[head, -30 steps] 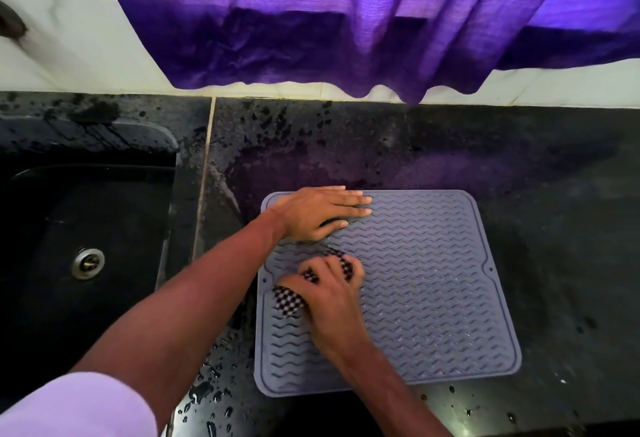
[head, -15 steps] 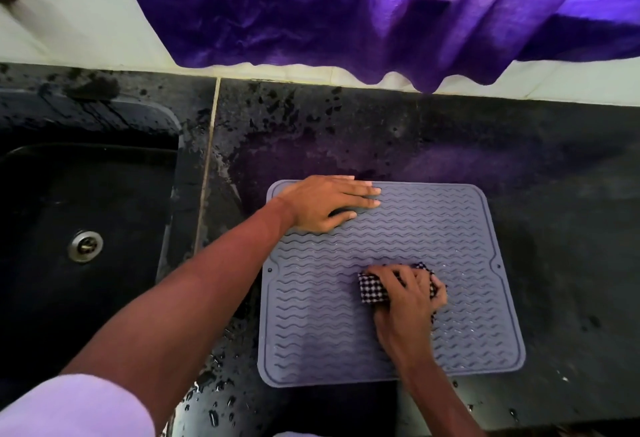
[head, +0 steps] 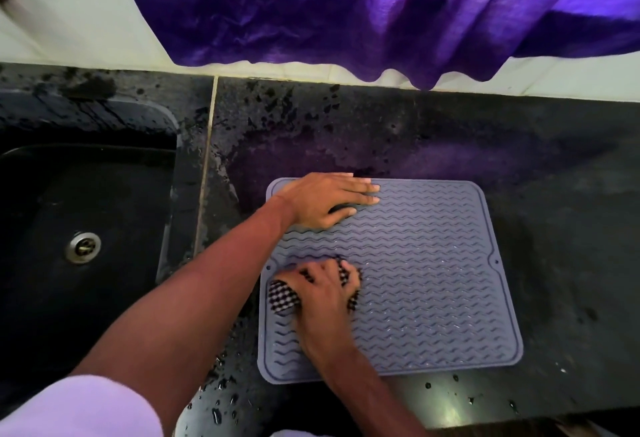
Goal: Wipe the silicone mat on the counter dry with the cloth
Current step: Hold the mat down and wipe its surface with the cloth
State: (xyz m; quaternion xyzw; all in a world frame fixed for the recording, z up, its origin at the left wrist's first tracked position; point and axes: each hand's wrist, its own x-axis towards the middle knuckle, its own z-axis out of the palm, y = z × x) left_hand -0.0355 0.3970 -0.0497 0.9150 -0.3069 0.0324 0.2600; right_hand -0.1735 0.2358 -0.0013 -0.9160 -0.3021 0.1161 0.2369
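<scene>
Right hand (head: 325, 293) swings back to the left edge of the grey wavy-ribbed silicone mat (head: 433, 263), flat on the wet black stone counter (head: 554, 194), its blurred fingers seemingly curled round the bunched black-and-white checked cloth (head: 282, 296). Left hand (head: 325, 199), fingers straight, pins the far-left corner. Mat looks light, floppy, slippery wet: pin, don't lift.

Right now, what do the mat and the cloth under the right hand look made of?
The mat: likely silicone or soft rubber, matte grey-blue, with moulded wavy ridges and a raised rim. The cloth: apparently woven fabric, black-and-white check, bunched under the right hand.
</scene>
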